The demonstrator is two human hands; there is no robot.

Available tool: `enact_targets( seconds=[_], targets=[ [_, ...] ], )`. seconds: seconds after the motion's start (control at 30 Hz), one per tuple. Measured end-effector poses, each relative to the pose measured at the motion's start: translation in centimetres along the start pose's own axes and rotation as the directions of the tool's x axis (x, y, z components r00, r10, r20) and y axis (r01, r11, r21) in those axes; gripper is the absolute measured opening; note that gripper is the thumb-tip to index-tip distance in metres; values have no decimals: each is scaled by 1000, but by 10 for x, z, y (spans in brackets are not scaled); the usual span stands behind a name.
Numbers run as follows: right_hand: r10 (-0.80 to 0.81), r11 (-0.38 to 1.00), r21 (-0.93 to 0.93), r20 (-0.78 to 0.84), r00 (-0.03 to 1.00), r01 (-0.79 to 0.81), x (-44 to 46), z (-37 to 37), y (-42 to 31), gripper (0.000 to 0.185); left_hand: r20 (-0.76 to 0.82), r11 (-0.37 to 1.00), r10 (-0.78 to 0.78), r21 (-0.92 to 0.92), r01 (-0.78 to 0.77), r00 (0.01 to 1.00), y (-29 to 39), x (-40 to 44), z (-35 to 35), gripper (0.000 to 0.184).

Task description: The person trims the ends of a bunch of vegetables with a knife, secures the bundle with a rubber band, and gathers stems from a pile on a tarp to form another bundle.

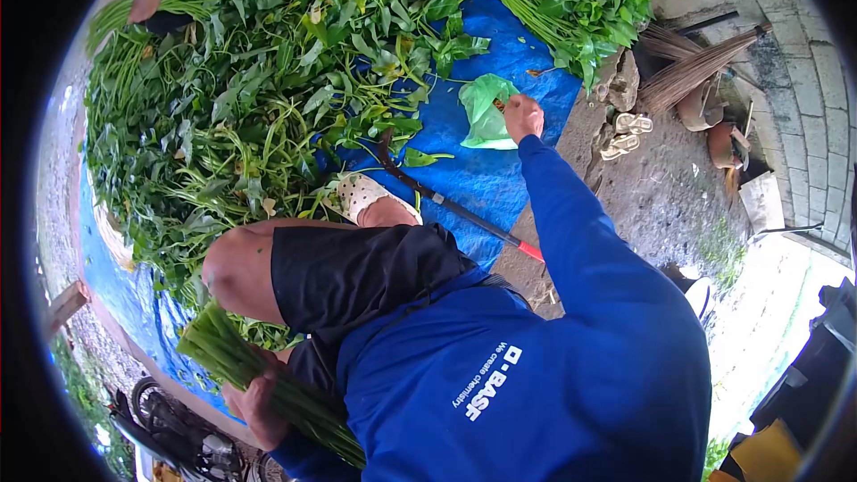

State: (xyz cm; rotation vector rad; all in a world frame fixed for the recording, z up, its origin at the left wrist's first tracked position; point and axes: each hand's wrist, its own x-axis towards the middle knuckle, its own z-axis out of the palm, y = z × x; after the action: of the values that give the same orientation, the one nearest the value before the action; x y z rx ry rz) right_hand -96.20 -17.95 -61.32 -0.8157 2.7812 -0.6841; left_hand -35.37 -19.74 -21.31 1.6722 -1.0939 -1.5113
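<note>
A bundle of green stems (219, 348) lies in my left hand (256, 406), whose fingers wrap round it at the lower left, beside my bare knee. My right hand (524, 118) reaches out over the blue tarp (469, 178), its fingers closed at the edge of a light green plastic bag (486, 125). Some small rubber bands or ties seem to show by the fingertips. On the tarp, a curved dark blade with a long black and red handle (473, 216) lies below the bag. A large heap of leafy greens (232, 116) covers the tarp to the left.
Bundled greens (553, 0) lie at the top right. Another person's hand (150, 0) touches stems at the upper left. Sandals (625, 136), stones and a twig broom (701, 71) sit at the right. A motorcycle (183, 437) stands at the lower left.
</note>
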Motion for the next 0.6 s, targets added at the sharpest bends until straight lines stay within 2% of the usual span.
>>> enact_targets(
  seconds=[0.07, 0.1, 0.2, 0.23, 0.33, 0.43, 0.57, 0.6],
  targets=[
    [-96, 995, 25, -82, 992, 98, 9, 10, -9, 22, -41, 997, 6, 83, -3, 999, 18, 1, 29, 49],
    [-142, 989, 29, -125, 982, 147, 11, 10, -12, 21, 51, 998, -57, 30, 55, 997, 13, 6, 30, 49],
    [-108, 978, -163, 124, 986, 128, 23, 7, -17, 23, 136, 999, -38, -21, 41, 990, 0, 7, 27, 45],
    [-104, 986, -119, 122, 987, 119, 29, 8, -17, 23, 203, 999, -41, -25, 47, 978, -1, 9, 22, 44],
    [-43, 998, 40, 111, 993, 39, 31, 1, -7, 22, 45, 999, -23, -44, 25, 999, -1, 2, 19, 42],
    [86, 971, 219, 67, 994, -99, 26, -13, -1, 18, 31, 999, -23, -22, 24, 999, -1, 6, 15, 39],
    [131, 820, 515, 255, 958, -249, 21, -38, 1, 19, 124, 998, -43, -38, 48, 991, -2, 18, 11, 38],
    [123, 819, 534, 199, 972, -213, 18, -45, -2, 18, 130, 998, -39, -48, 46, 991, 2, 20, 16, 39]
  ],
)
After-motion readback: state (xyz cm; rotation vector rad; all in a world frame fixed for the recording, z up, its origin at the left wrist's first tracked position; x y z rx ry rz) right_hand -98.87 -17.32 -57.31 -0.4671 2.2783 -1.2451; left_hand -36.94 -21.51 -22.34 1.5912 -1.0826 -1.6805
